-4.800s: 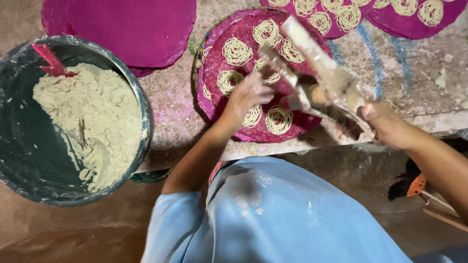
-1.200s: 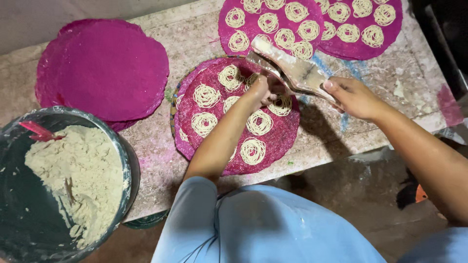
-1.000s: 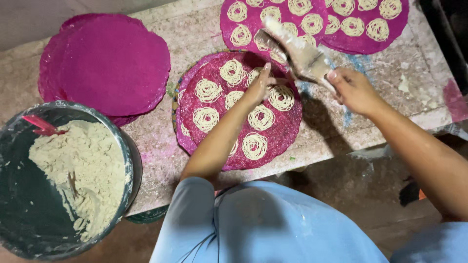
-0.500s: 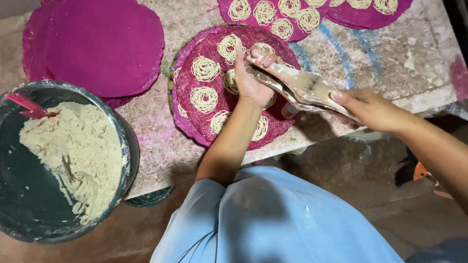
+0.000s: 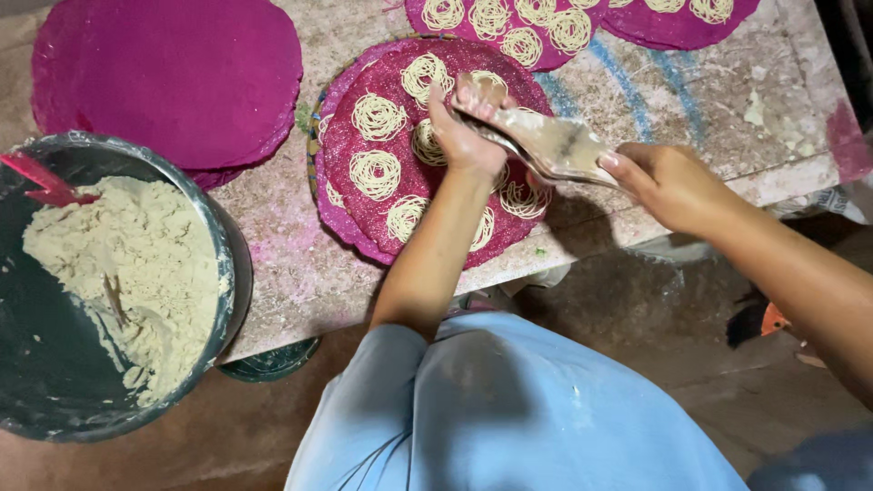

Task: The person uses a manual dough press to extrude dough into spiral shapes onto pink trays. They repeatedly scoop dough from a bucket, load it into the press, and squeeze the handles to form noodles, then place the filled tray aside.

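A round magenta mat (image 5: 359, 214) lies on the table with several pale noodle coils (image 5: 375, 175) on it. My left hand (image 5: 466, 136) and my right hand (image 5: 668, 185) together grip a dough-smeared wooden press (image 5: 546, 143) held over the mat's right side. The left hand holds its far end near the barrel. The right hand holds the handles. More coils are partly hidden under my left forearm.
A dark bucket (image 5: 218, 300) of pale dough with a red scoop (image 5: 41, 180) stands at the left. A stack of bare magenta mats (image 5: 173, 77) lies behind it. Filled mats (image 5: 546, 32) sit at the table's far edge. The table's front edge (image 5: 300, 323) runs by my lap.
The press and both hands have shifted over the mat, from its upper right toward its right middle. More coils now lie on the mat than in the oldest frame.
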Demonstrator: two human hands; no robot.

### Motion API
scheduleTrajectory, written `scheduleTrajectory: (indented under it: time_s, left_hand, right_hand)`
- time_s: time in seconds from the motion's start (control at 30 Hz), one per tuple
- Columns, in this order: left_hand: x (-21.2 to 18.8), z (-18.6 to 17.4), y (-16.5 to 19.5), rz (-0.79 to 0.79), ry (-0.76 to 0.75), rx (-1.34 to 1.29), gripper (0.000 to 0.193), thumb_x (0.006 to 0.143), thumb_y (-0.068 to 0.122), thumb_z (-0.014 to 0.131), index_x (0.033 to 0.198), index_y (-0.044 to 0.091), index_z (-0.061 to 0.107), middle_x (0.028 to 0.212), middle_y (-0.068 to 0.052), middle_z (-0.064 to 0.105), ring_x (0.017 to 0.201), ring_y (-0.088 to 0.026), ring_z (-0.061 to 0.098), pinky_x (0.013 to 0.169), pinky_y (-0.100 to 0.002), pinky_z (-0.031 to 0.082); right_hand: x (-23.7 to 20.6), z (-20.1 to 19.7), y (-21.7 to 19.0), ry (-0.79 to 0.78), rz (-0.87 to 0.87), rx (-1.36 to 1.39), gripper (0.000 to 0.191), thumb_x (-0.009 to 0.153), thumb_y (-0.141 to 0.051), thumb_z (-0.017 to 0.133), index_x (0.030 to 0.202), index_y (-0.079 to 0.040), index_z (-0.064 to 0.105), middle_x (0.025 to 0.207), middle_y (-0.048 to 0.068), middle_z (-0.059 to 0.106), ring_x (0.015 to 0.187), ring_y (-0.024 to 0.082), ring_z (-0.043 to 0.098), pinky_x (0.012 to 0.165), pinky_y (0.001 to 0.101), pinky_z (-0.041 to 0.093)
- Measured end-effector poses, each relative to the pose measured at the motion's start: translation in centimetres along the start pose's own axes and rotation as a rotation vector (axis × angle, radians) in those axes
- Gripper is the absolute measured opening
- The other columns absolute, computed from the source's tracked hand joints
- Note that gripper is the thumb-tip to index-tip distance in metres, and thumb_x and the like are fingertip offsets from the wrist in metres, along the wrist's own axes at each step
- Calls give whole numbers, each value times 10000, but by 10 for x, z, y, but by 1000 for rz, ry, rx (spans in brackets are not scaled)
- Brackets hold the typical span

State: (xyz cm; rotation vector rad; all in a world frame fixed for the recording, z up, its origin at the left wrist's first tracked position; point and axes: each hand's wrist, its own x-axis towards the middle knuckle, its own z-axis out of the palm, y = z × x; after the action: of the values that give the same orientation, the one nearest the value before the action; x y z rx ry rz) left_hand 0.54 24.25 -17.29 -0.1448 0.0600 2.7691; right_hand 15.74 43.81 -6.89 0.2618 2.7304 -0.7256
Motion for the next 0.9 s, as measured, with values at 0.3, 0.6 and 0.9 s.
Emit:
scheduleTrajectory:
  time_s: [0.3,0.6,0.9]
  left_hand:
    - [-12,-1,-1,64,107,40,542,1032,521,285,632,179,413,531,29,338,481,-133,314,567,-342,362]
    - [-16,35,2,-252,268,207,571,1037,481,139,821,77,480,800,-98,529,650,-194,554,714,-359,494]
    - [-33,-26,-13,-642,190,1173,701,1084,517,108,1557,50,331,1121,-152,638,570,-95,483,439,-246,337]
  right_hand:
    - [1,0,2,-147,197,12,556,1024,-533,448,1340,-121,643,697,121,674,587,245,653,591,421,555]
    - [6,-13,26,-54,-37,198,529,1062,-473,506,875,-10,680,594,78,573,534,174,527,520,378,431]
    - [1,3,36,123,-41,327,378,1035,-415,551,949,-64,662,576,29,555,533,122,531,522,328,433]
